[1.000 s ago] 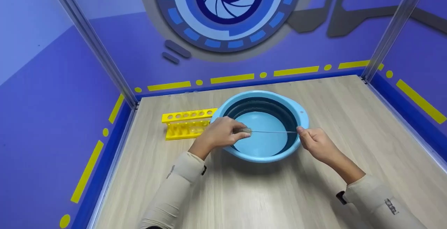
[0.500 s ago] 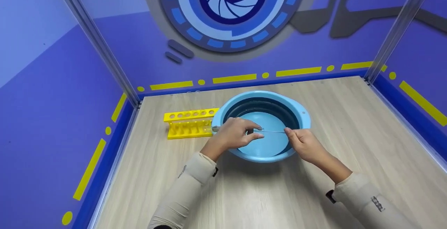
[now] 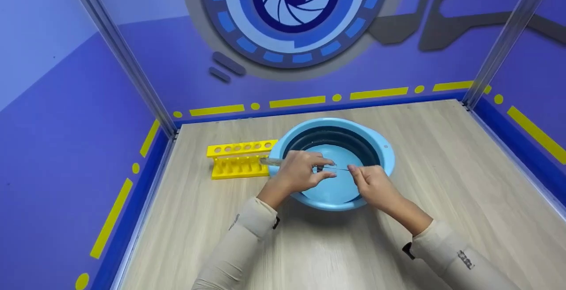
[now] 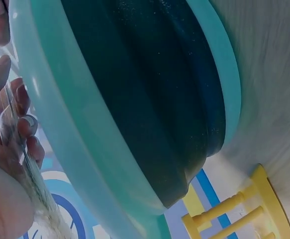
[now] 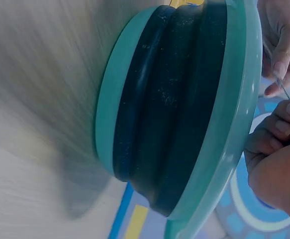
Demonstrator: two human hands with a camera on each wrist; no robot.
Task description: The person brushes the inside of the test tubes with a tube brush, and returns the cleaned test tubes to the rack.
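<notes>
Over the light blue basin (image 3: 386, 154), my left hand (image 3: 300, 171) holds a clear glass test tube (image 3: 273, 162) lying roughly level, its closed end pointing left. Thumb and fingers lie on either side of the tube in the left wrist view. Inside the tube sits a test tube brush, its pale bristles (image 4: 44, 211) down towards the closed end. My right hand (image 3: 376, 187) pinches the thin twisted wire handle (image 3: 340, 169) of that brush, close to the tube's mouth. Part of the tube is hidden behind my left fingers.
Left of the basin stands a yellow test tube rack (image 3: 241, 149) with a row of holes and pegs. Both are on a wood-grain table (image 3: 433, 148), with blue-purple panels (image 3: 146, 69) behind and at the sides. The basin has dark folding walls (image 5: 157, 99).
My right hand has moved left towards my left hand, shortening the wire showing between them. The bristles went from the tube's mouth to deep inside. My left hand has shifted slightly right.
</notes>
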